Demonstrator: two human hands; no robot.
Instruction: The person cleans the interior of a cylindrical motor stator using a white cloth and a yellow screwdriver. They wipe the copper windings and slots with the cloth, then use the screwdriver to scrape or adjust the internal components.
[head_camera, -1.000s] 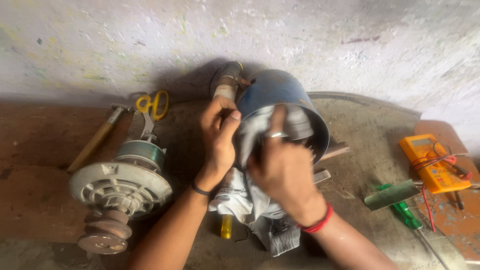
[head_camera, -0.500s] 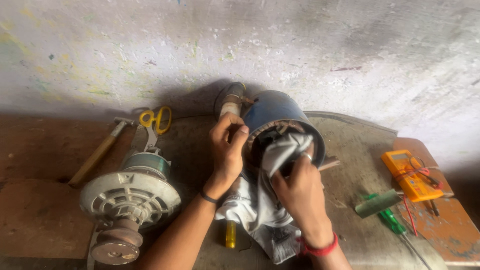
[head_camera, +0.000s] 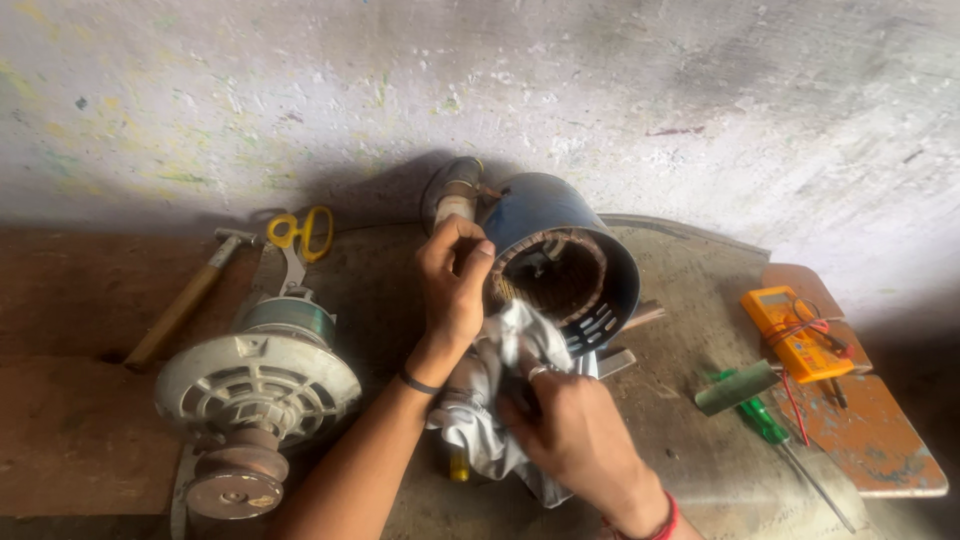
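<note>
Seen from the head camera, the left hand (head_camera: 455, 285) gripped the near rim of a blue motor housing (head_camera: 565, 262) lying on its side, its axis running away toward the wall and its open mouth facing the person. The right hand (head_camera: 580, 440), the nearer one, had its fingers closed on a white rag (head_camera: 490, 400) just below that mouth. Inside the housing sat only copper windings (head_camera: 555, 275).

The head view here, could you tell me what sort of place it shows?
Probably a small repair workshop for electric motors: an opened blue motor housing showing its windings, a hammer, and an orange multimeter lie on a worn bench.
</note>
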